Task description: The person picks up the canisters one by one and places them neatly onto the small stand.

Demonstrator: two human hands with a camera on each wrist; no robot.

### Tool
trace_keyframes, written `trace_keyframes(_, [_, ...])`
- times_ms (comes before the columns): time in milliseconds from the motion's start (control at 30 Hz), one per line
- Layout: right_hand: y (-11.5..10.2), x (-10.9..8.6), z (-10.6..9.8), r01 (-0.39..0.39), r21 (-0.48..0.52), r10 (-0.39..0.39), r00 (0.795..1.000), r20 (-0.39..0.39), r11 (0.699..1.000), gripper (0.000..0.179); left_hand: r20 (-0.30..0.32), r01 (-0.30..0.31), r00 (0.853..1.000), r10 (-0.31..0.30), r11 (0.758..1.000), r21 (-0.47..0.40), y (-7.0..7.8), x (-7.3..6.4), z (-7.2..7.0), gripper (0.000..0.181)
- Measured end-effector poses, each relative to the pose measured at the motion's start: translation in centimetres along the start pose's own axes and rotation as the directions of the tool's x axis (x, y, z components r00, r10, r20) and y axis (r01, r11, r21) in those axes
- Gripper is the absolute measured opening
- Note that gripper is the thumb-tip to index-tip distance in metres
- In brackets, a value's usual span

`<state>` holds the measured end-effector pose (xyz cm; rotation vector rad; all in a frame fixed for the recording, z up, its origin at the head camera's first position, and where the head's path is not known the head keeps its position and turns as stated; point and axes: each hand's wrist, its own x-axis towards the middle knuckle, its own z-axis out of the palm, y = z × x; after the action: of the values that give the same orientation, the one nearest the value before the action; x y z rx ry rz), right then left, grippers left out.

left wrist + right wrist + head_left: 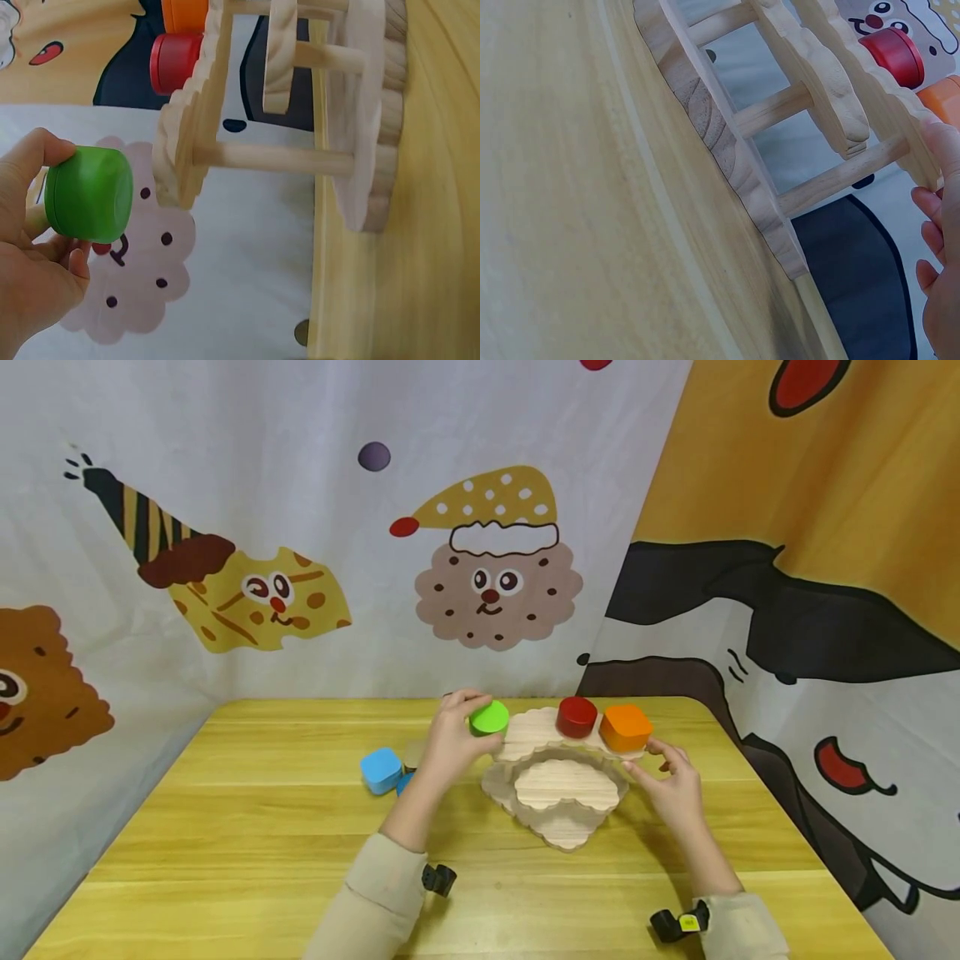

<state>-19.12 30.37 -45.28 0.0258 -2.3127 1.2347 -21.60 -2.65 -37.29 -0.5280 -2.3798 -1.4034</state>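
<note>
My left hand (452, 742) pinches a small green round tin-like pot (489, 717) between thumb and fingers, just off the left end of the wooden stand's top shelf (534, 732). In the left wrist view, the green pot (88, 193) appears beside the shelf's scalloped edge, with a gap between them. A red round pot (577, 718) and an orange squarish pot (626, 728) sit on the top shelf. My right hand (677, 783) holds that shelf's right end; in the right wrist view its thumb lies over the edge (922, 166), with fingers below.
The stand's lower tiers, including a middle shelf (566, 783) and a base (566, 835), are joined by round dowels (274, 157). Left of my left forearm, a light blue squarish pot (381, 771) stands on the wooden table (247, 827), near a partly hidden darker blue piece (404, 783). A printed curtain (300, 427) hangs behind.
</note>
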Motion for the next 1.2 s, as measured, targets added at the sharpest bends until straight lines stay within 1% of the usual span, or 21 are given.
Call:
trace_keyframes(200, [-0.1,0.0,0.0,0.000,-0.004,0.000,1.000,-0.002,1.000,0.048,0.035,-0.001,0.999,0.003,0.999,-0.054,0.7,0.9,1.3,0.052])
trace_keyframes(433, [-0.1,0.0,0.0,-0.004,-0.005,0.004,1.000,0.000,1.000,0.048,0.070,0.008,0.998,-0.004,0.998,-0.055,1.4,1.9,2.9,0.054])
trace_keyframes(600, [0.0,0.0,0.0,-0.003,-0.005,0.003,1.000,-0.003,1.000,0.048,0.077,0.002,0.997,0.002,0.999,-0.051,1.8,2.5,3.9,0.054])
trace_keyframes(733, [0.1,0.0,0.1,-0.006,-0.012,0.006,1.000,-0.001,1.000,0.048,0.080,0.004,0.997,-0.001,0.999,-0.040,1.8,2.8,4.5,0.052])
trace_keyframes(1000, [0.2,0.0,0.0,0.000,-0.015,0.000,1.000,0.001,1.000,0.048,0.092,0.042,0.995,-0.036,0.997,-0.069,1.3,3.1,5.8,0.055])
trace_keyframes(1200, [0.4,0.0,0.1,-0.005,-0.006,0.005,1.000,0.001,1.000,0.048,0.097,0.049,0.994,-0.045,0.998,-0.040,0.8,3.2,6.5,0.055])
